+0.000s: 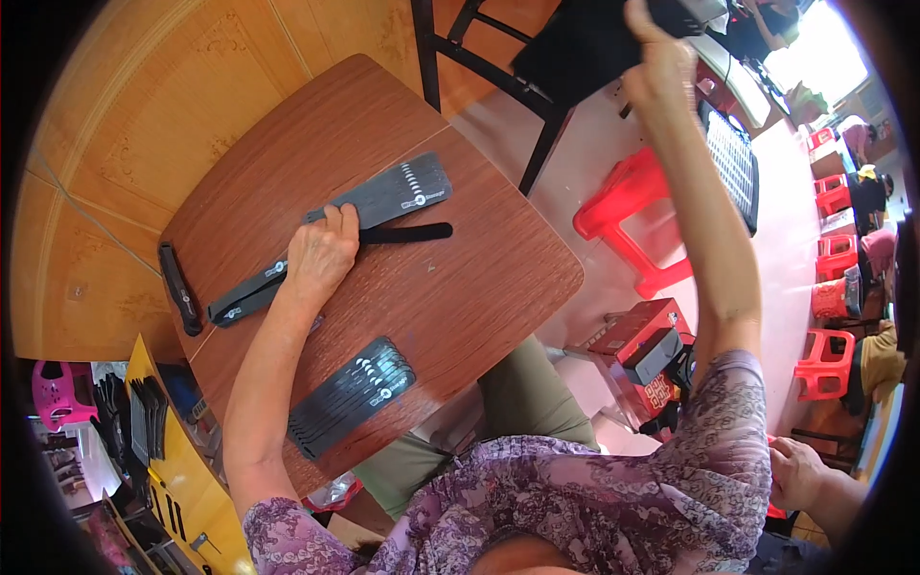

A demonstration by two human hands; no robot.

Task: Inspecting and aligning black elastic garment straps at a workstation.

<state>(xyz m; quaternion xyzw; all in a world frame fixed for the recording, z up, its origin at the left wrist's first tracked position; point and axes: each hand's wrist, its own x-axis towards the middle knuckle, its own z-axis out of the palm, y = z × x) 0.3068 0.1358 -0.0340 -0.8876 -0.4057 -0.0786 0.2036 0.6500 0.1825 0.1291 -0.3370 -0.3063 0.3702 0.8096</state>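
Note:
My left hand (326, 249) rests on the brown table, fingers curled down on a black strap (407, 233) whose rounded end sticks out to the right. Just beyond those fingers lies a wide dark-grey flat band (402, 187) with white printed marks. A folded black band (251, 295) lies beside my left wrist. Nearer to me is a fanned stack of dark printed bands (355, 395). My right hand (661, 77) is raised far out to the right, beside dark material (585, 48) on a chair; its fingers are smeared, and whether they hold anything is unclear.
Another black folded strap (179, 287) lies at the left edge of the table (460, 278). Red plastic stools (628, 216) stand to the right, near a red box (637, 335) with dark items on it. Another person's hand (800, 474) shows at the lower right.

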